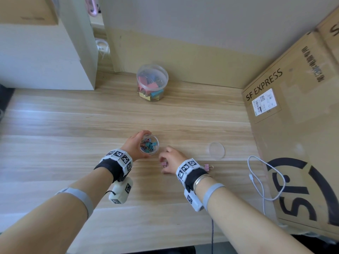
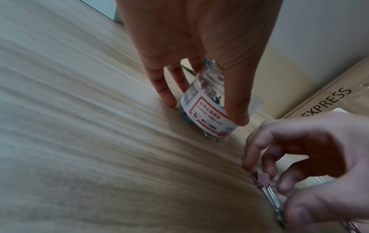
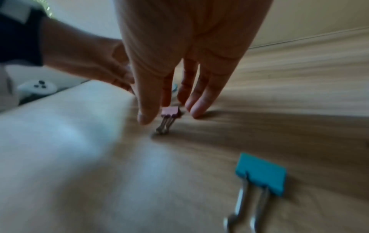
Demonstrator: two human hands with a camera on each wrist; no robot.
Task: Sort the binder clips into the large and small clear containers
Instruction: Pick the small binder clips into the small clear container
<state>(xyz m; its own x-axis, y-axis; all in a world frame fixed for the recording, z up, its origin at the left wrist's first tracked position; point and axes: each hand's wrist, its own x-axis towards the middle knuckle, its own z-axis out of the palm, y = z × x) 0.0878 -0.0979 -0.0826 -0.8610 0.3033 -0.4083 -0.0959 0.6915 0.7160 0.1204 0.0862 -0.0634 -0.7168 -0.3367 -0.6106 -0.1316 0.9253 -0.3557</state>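
Closest to my right wrist camera, a teal binder clip [image 3: 261, 173] is lying flat on the wooden desk [image 1: 73, 125], its wire handles pointing back toward the lens, well behind my fingers. My right hand [image 1: 171, 160] is reaching down over a small pink binder clip [image 3: 170, 112] that is resting on the desk; my thumb and fingertips are curling in around it and touching the wood on either side, but I cannot tell whether they are actually pinching it yet. A second pink clip [image 1: 208, 167] is sitting just beside my right wrist band in the head view. My left hand [image 1: 136, 145] is gripping the small clear container [image 1: 149, 144], thumb on one side and fingers on the other, holding it upright on the desk just to the left of the right hand; it is carrying a heap of small coloured clips and has no lid on. Its clear round lid [image 1: 216, 150] is lying flat to the right, near a white cable [image 1: 260, 180] looping beside the SF Express cardboard box [image 1: 293, 125]. Farther back, near the wall, the large clear container [image 1: 152, 82] is standing open, holding bigger pink, teal and yellow clips. Nothing is standing between the right hand and the small container.
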